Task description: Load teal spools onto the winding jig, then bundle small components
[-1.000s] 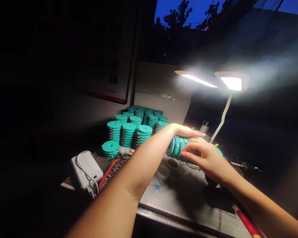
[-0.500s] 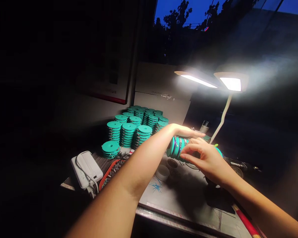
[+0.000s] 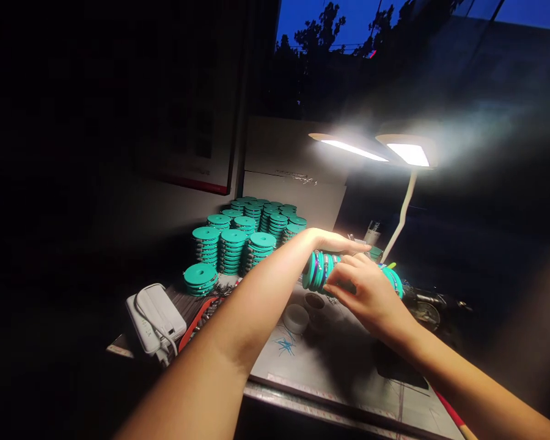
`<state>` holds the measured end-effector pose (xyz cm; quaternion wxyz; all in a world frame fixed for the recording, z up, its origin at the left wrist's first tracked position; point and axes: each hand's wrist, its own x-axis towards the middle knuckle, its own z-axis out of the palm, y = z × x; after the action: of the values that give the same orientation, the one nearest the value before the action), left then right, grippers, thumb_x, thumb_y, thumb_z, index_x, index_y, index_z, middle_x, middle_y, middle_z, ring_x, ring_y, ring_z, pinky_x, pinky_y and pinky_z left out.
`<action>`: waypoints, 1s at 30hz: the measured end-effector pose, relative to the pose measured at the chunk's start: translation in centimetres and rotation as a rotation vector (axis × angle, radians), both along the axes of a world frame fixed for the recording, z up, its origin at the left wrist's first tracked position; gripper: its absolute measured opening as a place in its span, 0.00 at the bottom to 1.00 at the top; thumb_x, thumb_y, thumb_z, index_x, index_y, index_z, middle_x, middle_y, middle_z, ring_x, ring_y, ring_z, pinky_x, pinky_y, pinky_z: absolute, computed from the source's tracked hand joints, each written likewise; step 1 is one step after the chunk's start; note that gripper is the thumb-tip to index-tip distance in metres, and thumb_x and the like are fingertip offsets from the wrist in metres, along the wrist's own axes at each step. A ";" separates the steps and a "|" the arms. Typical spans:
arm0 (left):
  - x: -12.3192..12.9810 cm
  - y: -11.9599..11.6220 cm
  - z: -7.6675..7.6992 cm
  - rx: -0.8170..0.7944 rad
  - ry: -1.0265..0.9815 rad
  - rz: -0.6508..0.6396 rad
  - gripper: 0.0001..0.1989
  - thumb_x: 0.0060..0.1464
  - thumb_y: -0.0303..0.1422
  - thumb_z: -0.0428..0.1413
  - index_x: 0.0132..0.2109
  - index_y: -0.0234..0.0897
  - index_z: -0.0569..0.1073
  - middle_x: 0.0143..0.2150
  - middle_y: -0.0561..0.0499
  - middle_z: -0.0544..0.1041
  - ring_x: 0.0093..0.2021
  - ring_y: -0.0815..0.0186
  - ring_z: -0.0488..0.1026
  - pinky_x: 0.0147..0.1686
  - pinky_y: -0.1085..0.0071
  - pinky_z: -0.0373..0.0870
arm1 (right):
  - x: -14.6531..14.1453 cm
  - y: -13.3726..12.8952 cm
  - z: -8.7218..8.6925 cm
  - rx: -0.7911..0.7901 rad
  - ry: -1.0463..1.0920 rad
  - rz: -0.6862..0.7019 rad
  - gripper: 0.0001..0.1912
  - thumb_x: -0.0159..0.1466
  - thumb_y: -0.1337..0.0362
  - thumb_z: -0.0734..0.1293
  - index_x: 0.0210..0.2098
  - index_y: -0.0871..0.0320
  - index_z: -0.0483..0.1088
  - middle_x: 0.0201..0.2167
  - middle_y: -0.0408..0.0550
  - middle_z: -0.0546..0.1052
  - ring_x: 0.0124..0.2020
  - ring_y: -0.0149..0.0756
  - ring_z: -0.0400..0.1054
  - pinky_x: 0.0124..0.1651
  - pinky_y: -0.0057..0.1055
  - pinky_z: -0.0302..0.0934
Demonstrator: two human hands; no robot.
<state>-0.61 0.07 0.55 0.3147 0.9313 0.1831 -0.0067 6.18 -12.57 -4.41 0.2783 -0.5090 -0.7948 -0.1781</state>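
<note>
From my end, the row of teal discs [image 3: 316,272] lies on its side between my hands, its right end showing past the right hand [image 3: 371,293], whose curled thumb and forefinger have drawn closer together than half a second ago, though I can't tell whether they pinch anything. My left hand [image 3: 341,243] reaches over the row's far side, its grip hidden from me. The view has swung slightly, so the teal stacks [image 3: 233,247] left of my hands and the lamp [image 3: 407,153] beyond them appear further left.
</note>
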 end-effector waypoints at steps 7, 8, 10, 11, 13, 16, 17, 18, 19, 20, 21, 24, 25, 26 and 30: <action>0.8 1.1 -0.4 -0.139 0.087 -0.120 0.26 0.58 0.46 0.35 0.49 0.38 0.70 0.52 0.54 0.71 0.49 0.66 0.67 0.53 0.70 0.57 | -1.1 -0.9 -7.9 -0.275 -0.338 -0.013 0.13 0.60 0.74 0.56 0.24 0.58 0.67 0.22 0.43 0.71 0.25 0.30 0.63 0.28 0.25 0.52; 0.8 1.1 -0.4 -0.147 0.095 -0.114 0.27 0.57 0.47 0.35 0.49 0.37 0.70 0.52 0.53 0.71 0.49 0.66 0.68 0.53 0.70 0.57 | -1.1 -0.5 -9.1 -0.315 -0.363 -0.018 0.12 0.59 0.75 0.57 0.25 0.58 0.68 0.22 0.42 0.71 0.25 0.29 0.64 0.27 0.24 0.52; 0.7 0.9 -0.2 -0.150 0.110 -0.091 0.28 0.56 0.49 0.36 0.50 0.37 0.69 0.52 0.51 0.71 0.48 0.65 0.68 0.52 0.69 0.58 | -1.0 0.2 -10.9 -0.361 -0.402 -0.031 0.11 0.58 0.77 0.59 0.31 0.58 0.70 0.24 0.43 0.73 0.26 0.30 0.67 0.26 0.23 0.53; 0.6 0.8 0.0 -0.145 0.118 -0.077 0.29 0.55 0.50 0.36 0.51 0.37 0.68 0.52 0.51 0.71 0.49 0.64 0.68 0.52 0.68 0.58 | -0.9 0.6 -11.4 -0.376 -0.421 -0.040 0.12 0.58 0.77 0.59 0.35 0.58 0.70 0.26 0.44 0.74 0.28 0.32 0.68 0.27 0.24 0.54; 0.4 0.6 0.3 -0.124 0.134 -0.054 0.29 0.54 0.51 0.37 0.52 0.38 0.67 0.55 0.51 0.68 0.51 0.63 0.66 0.53 0.68 0.57 | -0.9 1.1 -11.6 -0.400 -0.463 -0.046 0.14 0.58 0.77 0.59 0.40 0.59 0.69 0.29 0.46 0.75 0.31 0.35 0.69 0.28 0.25 0.57; 0.4 0.3 0.9 -0.058 0.155 -0.015 0.31 0.53 0.53 0.38 0.53 0.38 0.66 0.60 0.50 0.62 0.56 0.62 0.60 0.55 0.66 0.54 | -1.3 1.3 -11.1 -0.439 -0.536 -0.017 0.11 0.59 0.75 0.60 0.39 0.61 0.69 0.30 0.48 0.75 0.32 0.37 0.70 0.29 0.27 0.60; 0.5 0.2 1.1 -0.028 0.163 0.001 0.32 0.52 0.54 0.39 0.53 0.38 0.66 0.61 0.49 0.60 0.57 0.60 0.59 0.55 0.65 0.53 | -1.5 1.3 -10.9 -0.450 -0.561 -0.004 0.09 0.60 0.75 0.59 0.37 0.62 0.69 0.30 0.48 0.75 0.32 0.36 0.70 0.29 0.28 0.61; 0.6 0.1 1.3 0.003 0.170 0.015 0.32 0.51 0.54 0.39 0.53 0.37 0.65 0.61 0.48 0.59 0.58 0.59 0.58 0.56 0.64 0.52 | -1.7 1.2 -10.8 -0.460 -0.582 0.005 0.08 0.60 0.74 0.59 0.36 0.63 0.69 0.30 0.48 0.74 0.32 0.36 0.69 0.30 0.29 0.62; 0.7 -0.1 1.6 0.036 0.175 0.024 0.33 0.50 0.54 0.40 0.53 0.36 0.65 0.61 0.47 0.59 0.58 0.58 0.57 0.56 0.63 0.52 | -1.9 1.2 -10.7 -0.466 -0.601 0.011 0.07 0.61 0.74 0.59 0.35 0.64 0.68 0.31 0.48 0.74 0.32 0.35 0.69 0.31 0.29 0.63; 0.7 -0.3 1.8 0.067 0.178 0.027 0.33 0.50 0.54 0.41 0.54 0.36 0.65 0.61 0.46 0.59 0.58 0.57 0.57 0.56 0.63 0.52 | -2.2 1.2 -10.7 -0.470 -0.615 0.015 0.06 0.61 0.73 0.59 0.35 0.64 0.68 0.31 0.47 0.74 0.33 0.33 0.69 0.32 0.29 0.63; 0.8 -0.5 2.0 0.098 0.177 0.025 0.32 0.50 0.53 0.42 0.54 0.35 0.65 0.61 0.45 0.59 0.58 0.57 0.57 0.56 0.63 0.52 | -2.4 1.3 -10.8 -0.473 -0.623 0.014 0.06 0.62 0.72 0.60 0.36 0.64 0.67 0.32 0.46 0.73 0.33 0.32 0.69 0.32 0.30 0.64; 0.7 -1.4 2.4 0.171 0.158 -0.007 0.29 0.52 0.48 0.44 0.53 0.33 0.65 0.61 0.44 0.60 0.58 0.59 0.57 0.56 0.66 0.51 | -3.0 1.6 -10.9 -0.484 -0.610 -0.009 0.06 0.62 0.69 0.60 0.37 0.65 0.67 0.33 0.45 0.72 0.33 0.29 0.68 0.34 0.29 0.64; 0.6 -1.7 2.5 0.187 0.147 -0.020 0.28 0.53 0.47 0.44 0.53 0.32 0.65 0.60 0.44 0.60 0.58 0.61 0.58 0.56 0.67 0.51 | -3.1 1.7 -10.8 -0.488 -0.592 -0.022 0.06 0.62 0.68 0.61 0.37 0.64 0.66 0.33 0.45 0.72 0.33 0.29 0.68 0.34 0.29 0.65; 0.5 -1.9 2.5 0.199 0.133 -0.030 0.27 0.54 0.45 0.44 0.53 0.31 0.64 0.60 0.44 0.61 0.57 0.62 0.59 0.56 0.68 0.51 | -3.2 1.8 -10.7 -0.493 -0.567 -0.041 0.06 0.62 0.68 0.61 0.37 0.64 0.66 0.33 0.45 0.72 0.33 0.29 0.68 0.34 0.29 0.65; -0.1 -2.1 2.2 0.218 0.065 -0.033 0.25 0.56 0.45 0.41 0.53 0.33 0.64 0.58 0.46 0.65 0.55 0.63 0.62 0.54 0.67 0.55 | -3.1 0.6 -9.4 -0.505 -0.414 -0.120 0.05 0.60 0.71 0.61 0.37 0.64 0.66 0.32 0.46 0.73 0.32 0.31 0.69 0.32 0.28 0.63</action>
<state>-0.71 -2.07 2.79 0.2055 0.9621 0.1778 -0.0221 3.09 -11.95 -13.81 -0.0354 -0.5609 -0.8221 -0.0911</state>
